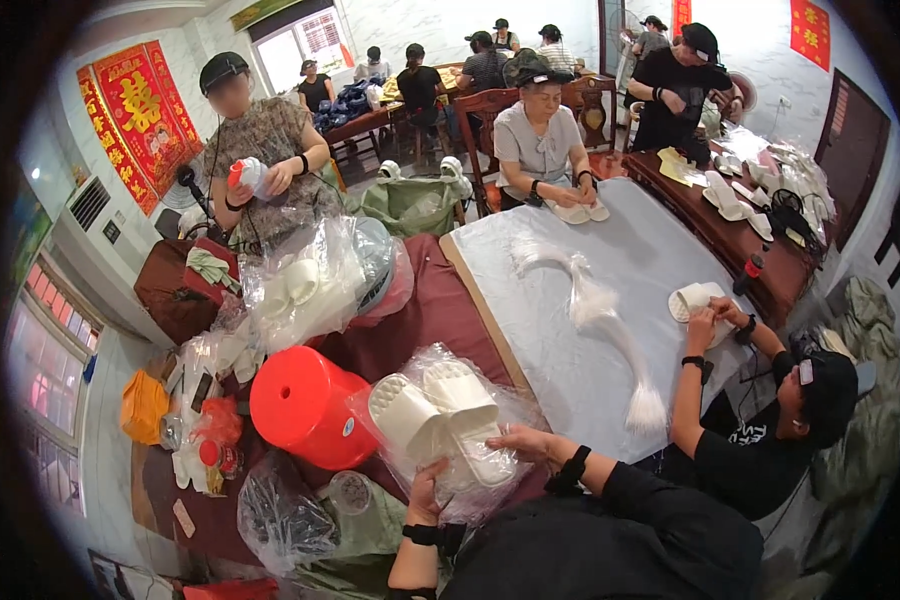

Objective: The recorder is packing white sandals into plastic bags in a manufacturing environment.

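Note:
A pair of white slippers point(403, 418) with a textured surface lies in front of me inside a thin clear plastic bag point(515, 402). My left hand point(427, 492) is closed on the near left edge of the slippers, with the thumb on top. From the right, my right hand point(523, 442) grips the slippers near their right end, the thumb laid over the bag. Parts of the fingers of both hands are hidden beneath the slippers. Just left of the bag stands a red plastic stool point(295, 400) with a round hole in its top.
Clear bags point(282, 512) and bottles crowd the table's left side. A pale sheet point(530, 330) carries a bundle of clear strips point(595, 305). Co-workers sit right and across, handling white slippers point(695, 298); another stands far left. More footwear covers a dark table point(660, 172).

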### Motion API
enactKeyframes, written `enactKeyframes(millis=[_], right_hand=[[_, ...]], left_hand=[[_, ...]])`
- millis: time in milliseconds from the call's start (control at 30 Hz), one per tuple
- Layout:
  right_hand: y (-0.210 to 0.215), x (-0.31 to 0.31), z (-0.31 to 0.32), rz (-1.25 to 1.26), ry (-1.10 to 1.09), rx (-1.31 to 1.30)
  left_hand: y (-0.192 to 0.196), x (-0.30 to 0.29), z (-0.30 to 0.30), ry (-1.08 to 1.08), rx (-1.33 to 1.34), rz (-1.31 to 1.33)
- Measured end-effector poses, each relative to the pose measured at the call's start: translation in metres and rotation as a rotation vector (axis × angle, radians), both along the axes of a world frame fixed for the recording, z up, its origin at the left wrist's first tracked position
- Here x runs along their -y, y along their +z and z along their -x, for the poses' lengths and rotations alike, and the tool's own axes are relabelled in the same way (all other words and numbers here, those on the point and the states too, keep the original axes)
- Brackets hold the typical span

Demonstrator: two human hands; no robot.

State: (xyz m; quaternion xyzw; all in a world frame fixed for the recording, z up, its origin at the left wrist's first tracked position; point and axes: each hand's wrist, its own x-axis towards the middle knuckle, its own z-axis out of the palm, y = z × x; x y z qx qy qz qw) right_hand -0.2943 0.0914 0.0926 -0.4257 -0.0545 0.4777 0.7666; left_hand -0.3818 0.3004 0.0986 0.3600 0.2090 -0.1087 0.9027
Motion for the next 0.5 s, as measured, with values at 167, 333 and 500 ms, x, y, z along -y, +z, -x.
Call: enactKeyframes(millis=[167, 333, 500], right_hand=[[0.018, -0.003, 0.002, -0.018, 0.036, 0.009], [-0.007, -0.002, -0.002, 0.078, 0.079, 0.067], [-0.009, -0.003, -0.002, -0.072, 0.067, 0.030]], left_hand=[[-0.001, 0.000, 0.003, -0.013, 0.016, 0.062], [0.002, 0.003, 0.002, -0.035, -0.006, 0.006], [0.032, 0.009, 0.005, -0.046, -0.082, -0.074]])
